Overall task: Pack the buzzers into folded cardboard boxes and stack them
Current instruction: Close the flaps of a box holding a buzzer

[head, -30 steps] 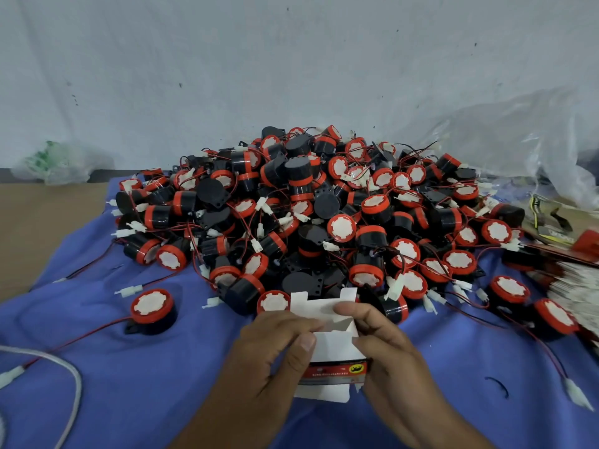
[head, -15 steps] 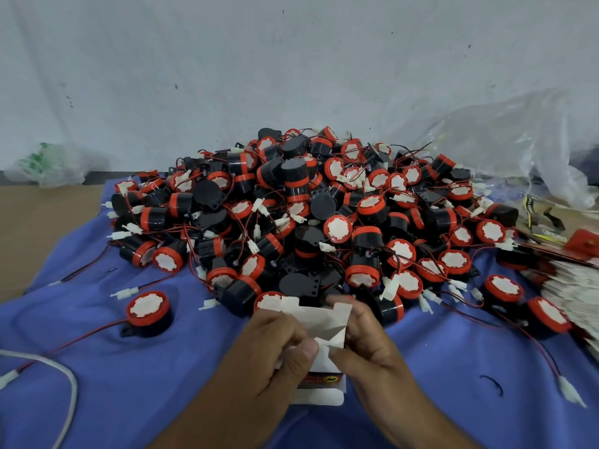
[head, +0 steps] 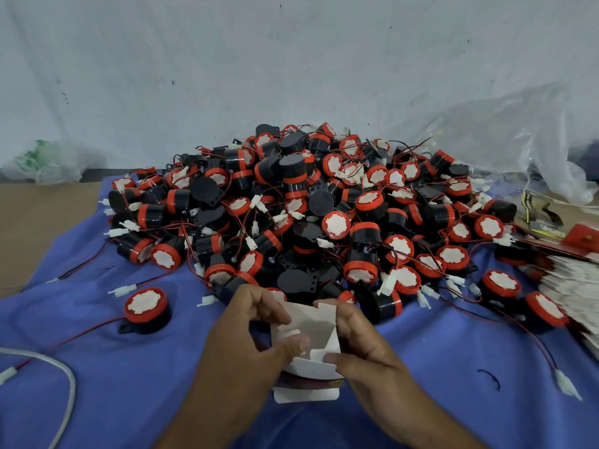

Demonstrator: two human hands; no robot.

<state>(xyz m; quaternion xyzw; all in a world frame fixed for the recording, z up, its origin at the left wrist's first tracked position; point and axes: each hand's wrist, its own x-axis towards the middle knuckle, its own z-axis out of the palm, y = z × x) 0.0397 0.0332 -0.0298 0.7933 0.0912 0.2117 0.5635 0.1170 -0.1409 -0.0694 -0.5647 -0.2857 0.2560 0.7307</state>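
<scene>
A small white cardboard box (head: 312, 325) with a red printed band sits between both hands just above the blue cloth (head: 136, 377). My left hand (head: 246, 345) grips its left side, thumb pressed on a flap. My right hand (head: 359, 338) pinches the right side, fingers curled over the top edge. The box's flaps are partly folded inward. Behind it rises a big pile of black and red buzzers (head: 311, 215) with red wires and white plugs. One buzzer (head: 146, 307) lies apart at the left.
Flat box blanks (head: 573, 286) are stacked at the right edge. A clear plastic bag (head: 505, 140) lies behind the pile at the right, another bag (head: 45, 160) at the far left. A white cable (head: 64, 384) curls at the lower left. Bare tabletop (head: 39, 215) shows left.
Both hands have drawn closer together on the box and folded its upper flaps inward; the tall open flap seen earlier now lies bent down.
</scene>
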